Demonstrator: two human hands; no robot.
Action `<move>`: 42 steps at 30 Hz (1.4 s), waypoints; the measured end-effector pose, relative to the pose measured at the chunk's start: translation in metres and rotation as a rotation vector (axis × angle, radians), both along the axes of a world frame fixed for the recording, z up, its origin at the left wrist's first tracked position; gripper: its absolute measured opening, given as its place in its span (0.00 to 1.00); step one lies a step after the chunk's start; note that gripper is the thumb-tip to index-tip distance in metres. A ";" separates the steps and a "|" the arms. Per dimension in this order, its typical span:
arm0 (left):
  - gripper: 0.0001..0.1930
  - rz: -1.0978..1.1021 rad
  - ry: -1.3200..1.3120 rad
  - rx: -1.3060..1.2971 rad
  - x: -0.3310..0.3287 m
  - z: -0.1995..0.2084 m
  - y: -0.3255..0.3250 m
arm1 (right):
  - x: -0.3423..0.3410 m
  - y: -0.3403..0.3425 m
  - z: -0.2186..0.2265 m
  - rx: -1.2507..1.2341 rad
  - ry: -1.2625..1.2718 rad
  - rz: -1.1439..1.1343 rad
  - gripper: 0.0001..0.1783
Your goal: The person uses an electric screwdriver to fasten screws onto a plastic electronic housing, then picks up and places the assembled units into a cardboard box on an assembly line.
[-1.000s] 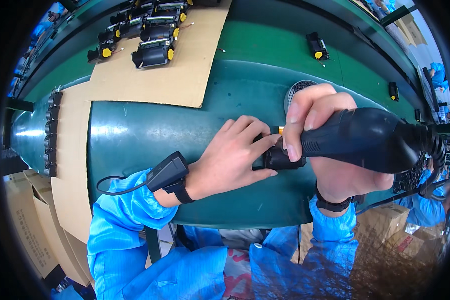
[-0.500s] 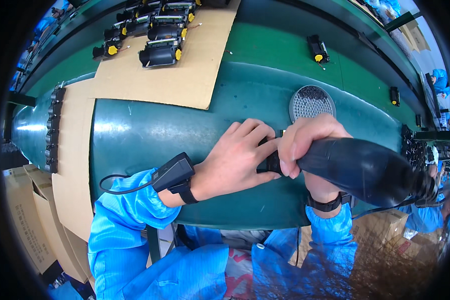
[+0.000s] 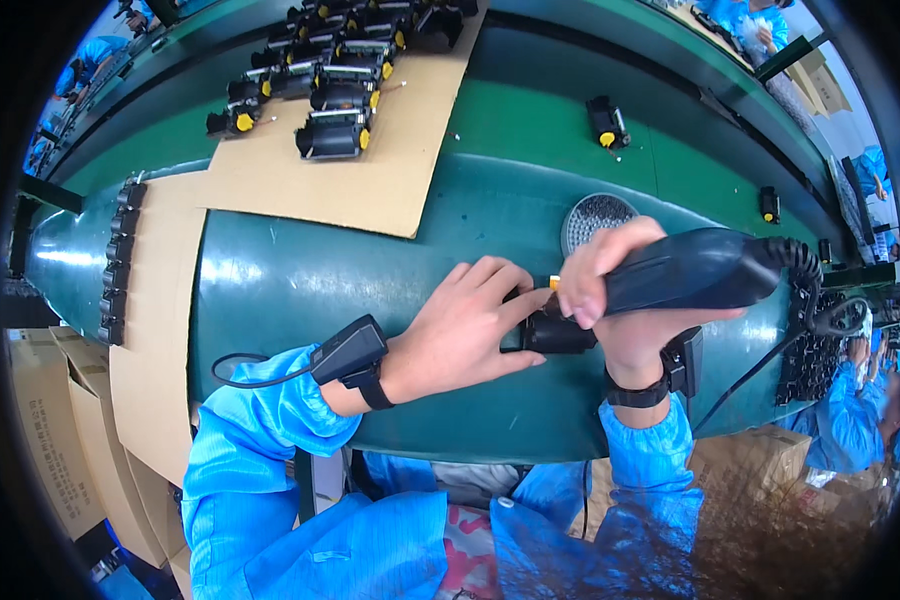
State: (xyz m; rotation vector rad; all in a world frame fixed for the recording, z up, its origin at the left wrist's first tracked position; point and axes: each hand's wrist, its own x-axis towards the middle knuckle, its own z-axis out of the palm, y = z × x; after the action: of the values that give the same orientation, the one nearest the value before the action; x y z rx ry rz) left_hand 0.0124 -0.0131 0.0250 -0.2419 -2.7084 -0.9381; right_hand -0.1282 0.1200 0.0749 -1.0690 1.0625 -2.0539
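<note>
A black plastic assembly [image 3: 560, 332] lies on the green work surface, partly hidden under both hands. My left hand [image 3: 460, 325] grips its left side between thumb and fingers. Closed around a black electric screwdriver [image 3: 695, 270], my right hand [image 3: 610, 275] is above the assembly's right part. The tool's back end points right, where a coiled cord [image 3: 802, 265] leaves it. My fingers hide its tip, so I cannot tell whether it touches a screw. A small yellow piece [image 3: 554, 283] shows between the hands. Just beyond my right hand sits a round dish [image 3: 595, 215] of small metal parts.
Several black assemblies with yellow gears [image 3: 335, 135] stand on cardboard [image 3: 370, 200] at the far left. More black parts [image 3: 118, 265] line the left cardboard strip. A single assembly [image 3: 606, 122] rests on the far green belt. Black parts [image 3: 808, 350] are stacked at the right.
The screwdriver's back end has swung away from me, bringing its coiled cord into clearer view. More of the black assembly shows under my hands. The whole view has shifted slightly.
</note>
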 end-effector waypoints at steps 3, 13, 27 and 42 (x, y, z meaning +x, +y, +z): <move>0.32 0.029 0.005 0.001 0.000 -0.002 0.001 | -0.013 0.015 0.014 -0.229 -0.227 -0.092 0.66; 0.29 0.054 0.003 0.218 0.043 0.054 -0.030 | -0.080 0.100 0.003 -0.197 -0.120 -0.434 0.52; 0.28 0.292 -0.276 -0.293 0.164 0.056 -0.047 | -0.096 0.134 -0.044 -0.109 -0.142 -0.421 0.51; 0.42 1.684 -0.202 -0.246 0.461 0.055 -0.239 | -0.099 0.134 -0.025 -0.029 -0.253 -0.485 0.52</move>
State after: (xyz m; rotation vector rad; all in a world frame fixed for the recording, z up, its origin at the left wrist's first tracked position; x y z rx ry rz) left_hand 0.4739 -0.2522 0.0795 1.7922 -1.9762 -0.0545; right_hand -0.2269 0.2536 0.0504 -0.5735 1.2475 -2.5064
